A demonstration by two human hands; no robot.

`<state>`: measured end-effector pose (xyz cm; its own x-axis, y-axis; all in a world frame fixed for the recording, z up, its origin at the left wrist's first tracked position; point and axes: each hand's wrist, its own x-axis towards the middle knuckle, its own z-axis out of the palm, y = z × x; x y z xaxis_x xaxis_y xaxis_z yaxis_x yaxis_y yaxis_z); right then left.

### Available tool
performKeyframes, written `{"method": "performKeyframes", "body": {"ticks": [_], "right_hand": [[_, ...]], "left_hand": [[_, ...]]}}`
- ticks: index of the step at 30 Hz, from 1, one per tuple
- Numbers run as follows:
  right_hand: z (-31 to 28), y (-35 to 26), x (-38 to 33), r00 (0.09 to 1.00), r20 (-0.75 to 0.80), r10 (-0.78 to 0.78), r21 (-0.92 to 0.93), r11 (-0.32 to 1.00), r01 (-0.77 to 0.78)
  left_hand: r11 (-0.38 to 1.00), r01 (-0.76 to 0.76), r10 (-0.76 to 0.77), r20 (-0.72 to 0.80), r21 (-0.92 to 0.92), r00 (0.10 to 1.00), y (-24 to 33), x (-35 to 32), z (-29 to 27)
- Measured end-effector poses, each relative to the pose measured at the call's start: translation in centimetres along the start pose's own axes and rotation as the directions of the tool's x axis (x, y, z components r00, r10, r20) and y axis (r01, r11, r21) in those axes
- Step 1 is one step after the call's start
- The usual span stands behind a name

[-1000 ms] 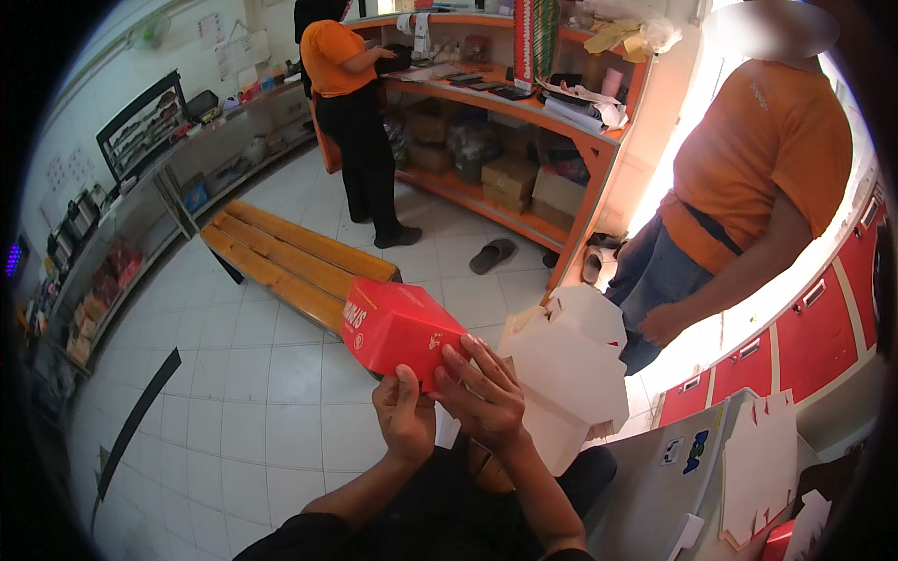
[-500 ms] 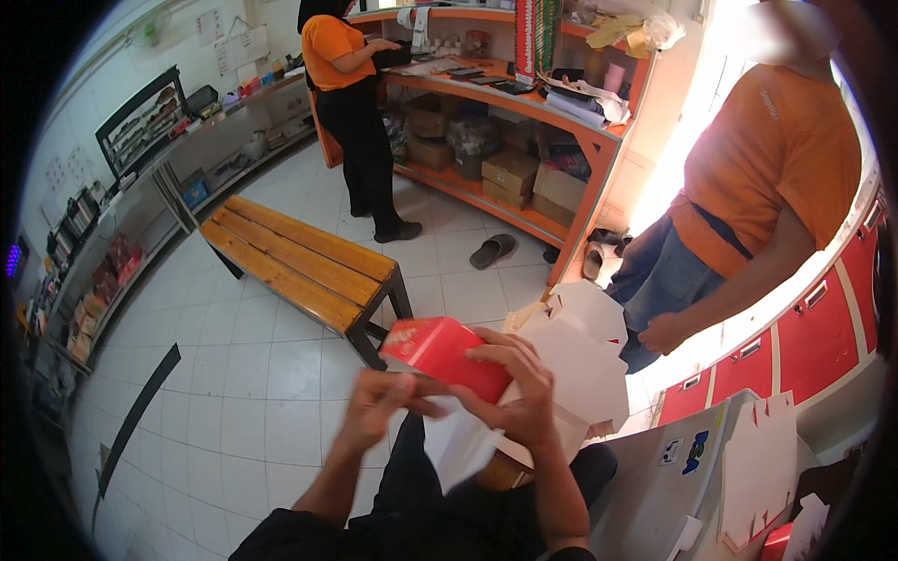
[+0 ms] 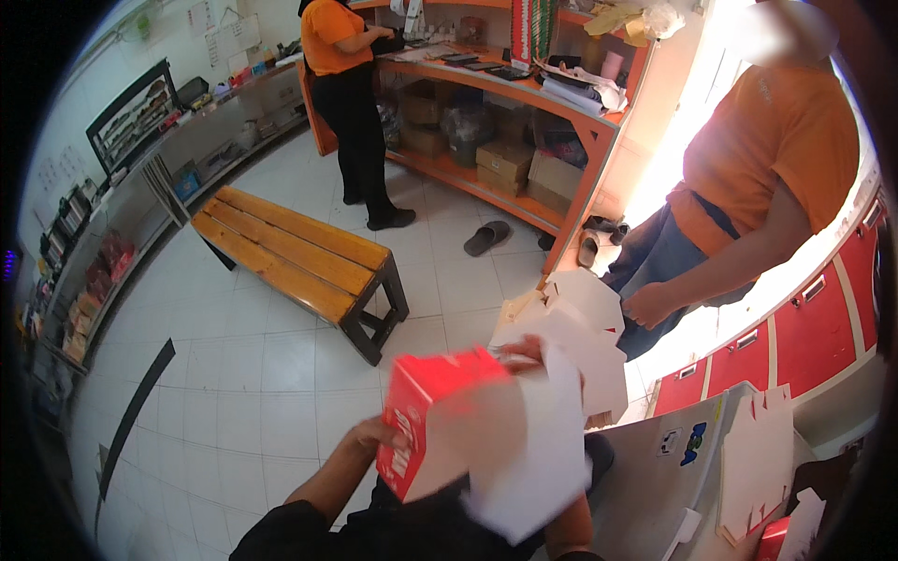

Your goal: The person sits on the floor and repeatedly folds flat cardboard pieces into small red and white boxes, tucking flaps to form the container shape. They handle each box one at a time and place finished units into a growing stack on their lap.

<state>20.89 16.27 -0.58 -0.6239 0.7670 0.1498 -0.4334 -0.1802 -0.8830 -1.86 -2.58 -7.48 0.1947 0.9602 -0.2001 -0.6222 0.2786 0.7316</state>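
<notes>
I hold a red cardboard box (image 3: 430,411) with white inner flaps low in the middle of the view. My left hand (image 3: 369,438) grips its lower left side. My right hand (image 3: 524,353) shows only as fingertips at the box's top right edge; the rest is hidden behind a large white flap (image 3: 528,463) that hangs open toward me. Just behind the box stands a stack of folded white boxes (image 3: 575,323).
A wooden bench (image 3: 299,257) stands on the white tiled floor. A person in an orange shirt (image 3: 758,178) stands close at right, another (image 3: 346,84) at orange shelves far back. A grey counter (image 3: 655,477) with flat white box blanks (image 3: 758,463) lies at lower right.
The red box has swung lower and turned on edge, its white flap now open toward me. The view has tilted so the bench shows fully.
</notes>
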Motion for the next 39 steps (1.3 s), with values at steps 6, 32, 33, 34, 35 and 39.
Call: {"method": "performKeyframes", "body": {"ticks": [6,32,33,34,35,39], "right_hand": [[-0.6,2.9,-3.7,0.922,-0.118,-0.369,-0.425,0.858,0.289],[-8.9,0.6,-9.0,0.909,-0.408,-0.085,-0.712,0.652,-0.259],[-9.5,0.2,-9.2,0.884,-0.464,-0.055,-0.694,0.643,-0.324],[-9.9,0.0,-9.3,0.856,-0.517,-0.024,-0.671,0.632,-0.388],[-10.4,0.2,-9.6,0.86,-0.507,-0.057,-0.687,0.628,-0.364],[-11.3,0.8,-9.5,0.889,-0.415,-0.195,-0.826,0.49,-0.278]], "left_hand": [[0.605,-0.454,0.582,0.026,0.654,0.813,6.6,3.8,4.7],[-0.12,-0.522,0.095,0.533,0.844,0.841,0.9,11.9,4.3],[-0.136,-0.527,0.057,0.538,0.839,0.841,0.6,12.1,2.9],[-0.151,-0.532,0.02,0.541,0.833,0.841,0.4,12.1,1.6],[-0.165,-0.547,-0.019,0.552,0.821,0.834,0.7,12.4,1.4],[-0.242,-0.58,0.116,0.616,0.778,0.779,0.3,12.0,1.5]]}}
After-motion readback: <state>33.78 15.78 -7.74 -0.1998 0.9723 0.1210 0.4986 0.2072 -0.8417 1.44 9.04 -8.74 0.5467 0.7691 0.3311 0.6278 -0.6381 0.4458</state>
